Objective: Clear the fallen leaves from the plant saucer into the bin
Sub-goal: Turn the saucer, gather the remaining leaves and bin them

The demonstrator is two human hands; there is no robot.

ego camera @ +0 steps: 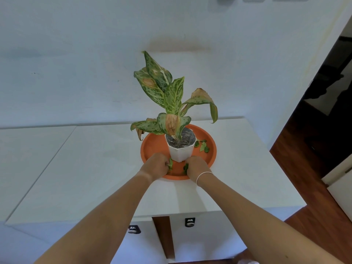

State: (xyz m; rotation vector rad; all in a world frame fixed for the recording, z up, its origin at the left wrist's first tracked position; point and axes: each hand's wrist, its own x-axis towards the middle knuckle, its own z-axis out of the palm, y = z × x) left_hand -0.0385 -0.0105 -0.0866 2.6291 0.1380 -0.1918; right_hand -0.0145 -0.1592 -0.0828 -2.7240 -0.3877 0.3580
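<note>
An orange saucer (152,144) sits on a white cabinet top, with a white pot (181,152) holding a speckled green plant (169,96) in its middle. Both hands are at the saucer's near side in front of the pot. My left hand (155,165) curls its fingers around green leaves (170,164). My right hand (197,167) curls around other green leaves (185,167). Several more fallen leaves (202,145) lie on the saucer to the right of the pot. No bin is in view.
The white cabinet top (95,168) runs left and toward me, with a wall right behind the plant. Its right edge drops to a wooden floor (308,168). Two dark handles (190,222) show on the cabinet front below.
</note>
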